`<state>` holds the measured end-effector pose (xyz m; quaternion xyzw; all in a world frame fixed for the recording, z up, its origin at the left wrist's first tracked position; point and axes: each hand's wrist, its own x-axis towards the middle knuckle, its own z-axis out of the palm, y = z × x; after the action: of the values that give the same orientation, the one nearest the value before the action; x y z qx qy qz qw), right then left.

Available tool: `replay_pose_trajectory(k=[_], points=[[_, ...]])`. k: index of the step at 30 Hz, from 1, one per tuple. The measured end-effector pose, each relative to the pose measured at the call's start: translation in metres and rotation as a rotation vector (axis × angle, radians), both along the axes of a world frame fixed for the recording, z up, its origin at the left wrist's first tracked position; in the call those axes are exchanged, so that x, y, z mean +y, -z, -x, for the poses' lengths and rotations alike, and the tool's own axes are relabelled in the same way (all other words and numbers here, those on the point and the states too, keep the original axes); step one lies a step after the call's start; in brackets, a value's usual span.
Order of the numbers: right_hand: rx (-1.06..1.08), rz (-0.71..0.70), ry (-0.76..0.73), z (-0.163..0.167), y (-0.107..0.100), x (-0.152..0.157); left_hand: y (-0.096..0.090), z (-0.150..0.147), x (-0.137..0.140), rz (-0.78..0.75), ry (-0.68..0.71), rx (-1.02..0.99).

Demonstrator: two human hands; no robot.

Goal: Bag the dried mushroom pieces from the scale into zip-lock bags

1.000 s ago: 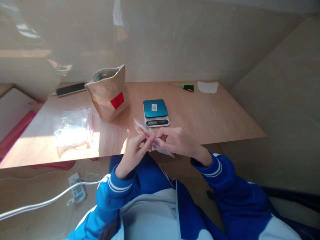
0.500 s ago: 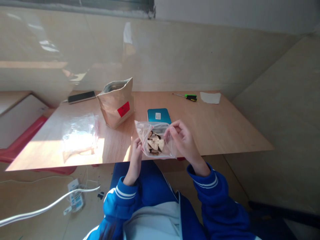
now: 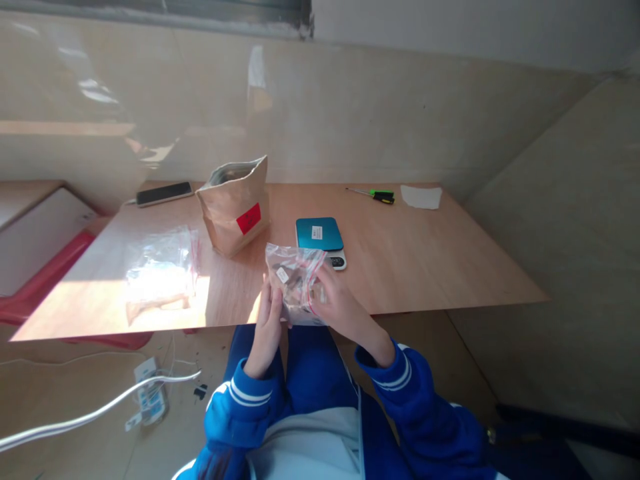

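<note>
A clear zip-seal bag (image 3: 295, 277) with pinkish-red lines along its seal is held up at the table's near edge. Brownish pieces show dimly through the plastic, and a small white label is on it. My left hand (image 3: 270, 317) grips the bag's left side, fingers closed on the plastic. At the seal end, my right hand (image 3: 340, 303) is closed on the bag; its fingertips are partly hidden by the film. Just beyond the bag lies a small digital scale (image 3: 320, 233) with a teal top and a dark display.
An open brown paper pouch (image 3: 233, 217) with a red label stands left of the scale. Flat clear bags (image 3: 163, 270) lie in sunlight farther left. A phone (image 3: 164, 194), a screwdriver (image 3: 373, 194) and a white paper piece (image 3: 421, 197) lie along the back.
The bag has turned and bunched up, so its seal side and label now show. My right hand has moved left and down, uncovering the scale's display.
</note>
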<state>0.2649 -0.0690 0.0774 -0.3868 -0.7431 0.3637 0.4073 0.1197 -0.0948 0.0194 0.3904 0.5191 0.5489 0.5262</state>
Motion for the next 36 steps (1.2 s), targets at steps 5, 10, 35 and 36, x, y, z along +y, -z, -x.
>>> replay_pose_trajectory(k=[5,10,35,36], points=[[0.448,0.462,-0.207,0.022,0.03,0.017,-0.011,0.004,0.015,-0.248,-0.209,0.359],[0.834,0.69,-0.178,0.045,0.05,0.022,-0.023,0.007,0.029,-0.286,-0.21,0.604],[1.236,0.777,0.31,0.081,0.062,0.015,-0.008,0.014,0.037,0.085,-0.343,-0.298],[1.232,0.776,0.289,0.081,0.06,0.016,-0.012,0.014,0.037,0.095,-0.326,-0.314]])
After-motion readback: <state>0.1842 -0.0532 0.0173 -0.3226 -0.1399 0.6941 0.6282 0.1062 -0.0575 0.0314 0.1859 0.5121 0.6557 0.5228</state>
